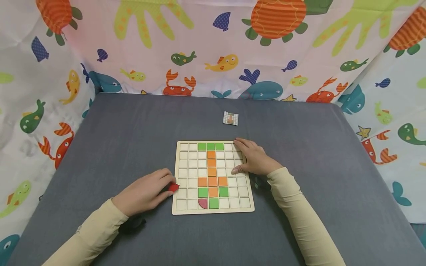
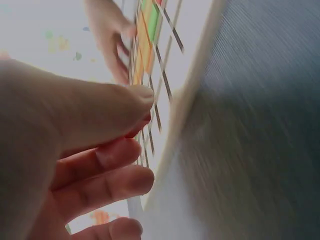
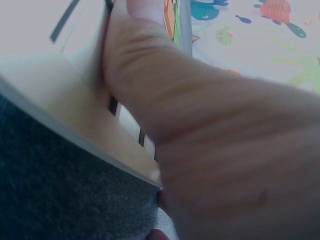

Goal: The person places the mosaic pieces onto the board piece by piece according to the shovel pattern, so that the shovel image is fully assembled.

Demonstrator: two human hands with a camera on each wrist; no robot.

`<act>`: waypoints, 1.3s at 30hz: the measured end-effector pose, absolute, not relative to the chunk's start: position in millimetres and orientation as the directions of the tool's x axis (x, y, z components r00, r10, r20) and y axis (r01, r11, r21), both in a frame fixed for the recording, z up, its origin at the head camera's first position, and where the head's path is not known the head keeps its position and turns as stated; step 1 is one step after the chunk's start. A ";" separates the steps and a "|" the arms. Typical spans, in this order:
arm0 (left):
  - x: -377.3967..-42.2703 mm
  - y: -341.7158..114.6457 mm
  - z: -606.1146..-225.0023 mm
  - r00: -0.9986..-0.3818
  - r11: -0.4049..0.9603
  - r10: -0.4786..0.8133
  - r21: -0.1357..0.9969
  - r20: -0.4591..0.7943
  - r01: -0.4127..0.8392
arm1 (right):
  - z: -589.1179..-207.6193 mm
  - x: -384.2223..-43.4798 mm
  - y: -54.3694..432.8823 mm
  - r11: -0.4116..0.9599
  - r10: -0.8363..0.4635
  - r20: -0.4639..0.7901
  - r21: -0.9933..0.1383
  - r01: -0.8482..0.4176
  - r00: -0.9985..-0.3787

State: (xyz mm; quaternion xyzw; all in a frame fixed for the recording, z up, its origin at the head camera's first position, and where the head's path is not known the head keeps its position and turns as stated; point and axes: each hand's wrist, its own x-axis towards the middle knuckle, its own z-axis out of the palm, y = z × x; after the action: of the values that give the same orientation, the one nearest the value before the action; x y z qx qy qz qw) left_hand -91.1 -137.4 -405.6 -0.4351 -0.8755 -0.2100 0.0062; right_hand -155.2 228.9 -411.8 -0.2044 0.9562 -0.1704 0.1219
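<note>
My left hand [image 1: 146,190] pinches a red tile [image 1: 173,187] between thumb and fingers at the left edge of a wooden grid board [image 1: 233,211]. Its full shape is partly hidden by the fingers. Across the board's right side rests my right hand [image 1: 256,157], thumb on the squares and a fairly straight finger at the far corner; its other fingers are mostly hidden. Green tiles [image 1: 210,146] form the far row, and orange tiles [image 1: 212,172] run down the middle. A crimson quarter-circle tile [image 1: 203,203] lies in the near row beside a green tile [image 1: 214,203].
Behind the board, a small printed card [image 1: 230,118] with a grid picture lies on the grey tabletop [image 1: 139,122]. A cloth [image 1: 199,37] patterned with sea animals hangs around the table's back and sides. Dark shapes show under both wrists.
</note>
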 end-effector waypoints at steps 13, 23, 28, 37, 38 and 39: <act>-81.4 -55.3 -403.5 -0.396 0.329 0.894 0.294 0.210 0.897 | -413.5 -155.5 227.6 0.858 -0.433 -0.157 -0.374 -0.352 -0.888; -79.0 -31.7 -410.7 -0.324 0.270 0.925 0.258 0.199 0.928 | -413.7 -155.3 228.6 0.860 -0.430 -0.160 -0.373 -0.349 -0.889; -77.9 -23.0 -410.0 -0.316 0.279 0.929 0.195 0.195 0.940 | -414.0 -155.1 229.5 0.860 -0.429 -0.157 -0.372 -0.349 -0.889; -83.7 -10.9 -415.3 -0.319 0.282 0.929 0.199 0.190 0.939 | -415.8 -156.1 230.7 0.859 -0.432 -0.166 -0.375 -0.348 -0.886; -84.5 -10.8 -415.4 -0.323 0.282 0.927 0.213 0.190 0.935 | -415.4 -156.1 230.9 0.858 -0.433 -0.166 -0.376 -0.349 -0.886; -85.2 -10.9 -415.4 -0.327 0.282 0.926 0.231 0.189 0.931 | -415.0 -156.2 231.0 0.858 -0.433 -0.166 -0.376 -0.349 -0.886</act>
State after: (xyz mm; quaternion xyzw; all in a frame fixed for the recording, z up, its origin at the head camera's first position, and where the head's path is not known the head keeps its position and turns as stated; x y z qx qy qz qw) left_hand -85.2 -10.9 -415.4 -0.5801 -0.8004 -0.1506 0.0088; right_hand -156.2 231.0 -415.0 -0.2047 0.9559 -0.1705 0.1235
